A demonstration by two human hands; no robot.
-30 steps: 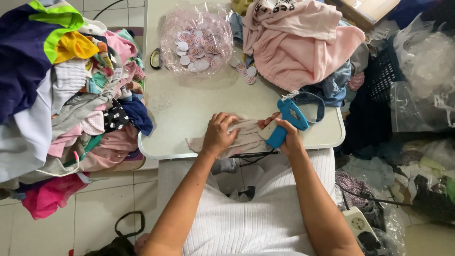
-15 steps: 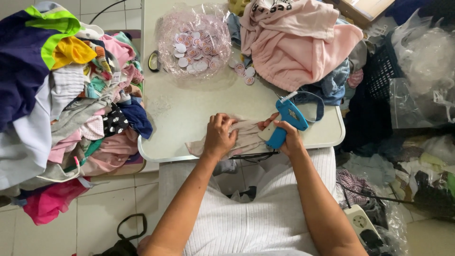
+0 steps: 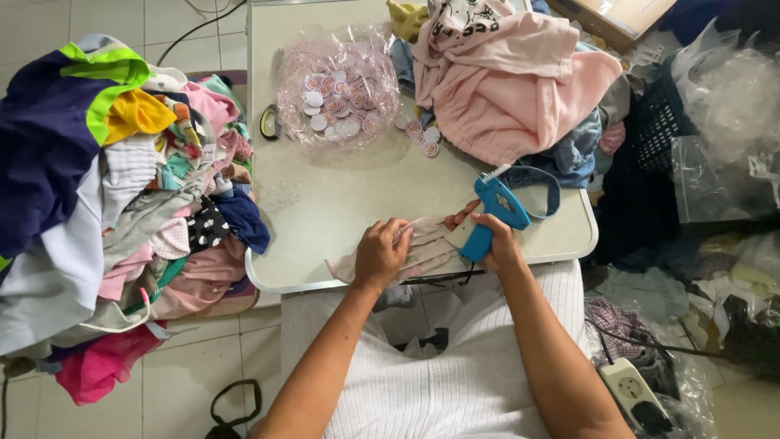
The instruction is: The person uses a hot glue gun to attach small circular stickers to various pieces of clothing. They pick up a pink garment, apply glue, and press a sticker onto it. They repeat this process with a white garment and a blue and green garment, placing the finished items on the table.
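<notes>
My blue tagging gun [image 3: 493, 215] stands tilted in my grip, needle up, beside the pale folded garment [image 3: 426, 248] lying flat at the table's near edge.

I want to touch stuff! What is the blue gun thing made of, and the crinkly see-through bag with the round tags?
The blue gun-shaped tagging tool in the right hand looks like hard, smooth plastic: even colour, moulded shape, a thin metal-looking needle in front. The clear crinkled bag seems thin plastic film: shiny wrinkles, round tags visible through it.
</notes>
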